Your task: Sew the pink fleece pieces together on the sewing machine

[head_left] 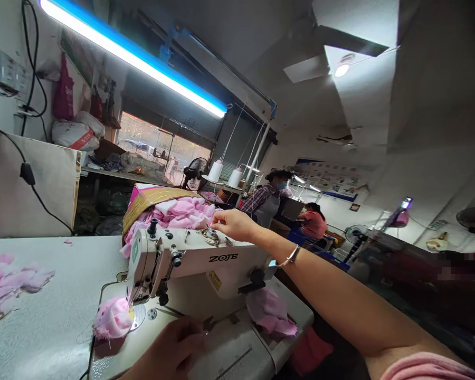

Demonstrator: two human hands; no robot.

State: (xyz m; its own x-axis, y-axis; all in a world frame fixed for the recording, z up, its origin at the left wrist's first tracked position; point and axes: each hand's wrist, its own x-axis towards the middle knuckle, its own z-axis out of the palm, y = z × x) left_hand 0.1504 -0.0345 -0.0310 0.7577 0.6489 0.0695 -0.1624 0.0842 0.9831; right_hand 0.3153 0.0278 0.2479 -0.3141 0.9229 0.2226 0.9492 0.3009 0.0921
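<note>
A white sewing machine (182, 266) marked ZOJE stands in front of me. My right hand (235, 224), a bracelet on its wrist, reaches over the machine's top. Its fingers are pinched beside a round metal part (210, 235); what they hold is too small to make out. In dim light below the machine arm, my left hand (176, 348) is curled over the bed, thumb and finger together near a small bright spot. A bunched pink fabric piece (113, 317) lies at the needle. Another pink fabric piece (269, 311) rests at the bed's right end.
Behind the machine stands a box (152, 197) heaped with pink fabric. More pink pieces (11, 285) lie on the table (69, 338) at left. Two white thread cones (215, 171) stand behind, under a lit tube lamp (138, 60). Two people are further back.
</note>
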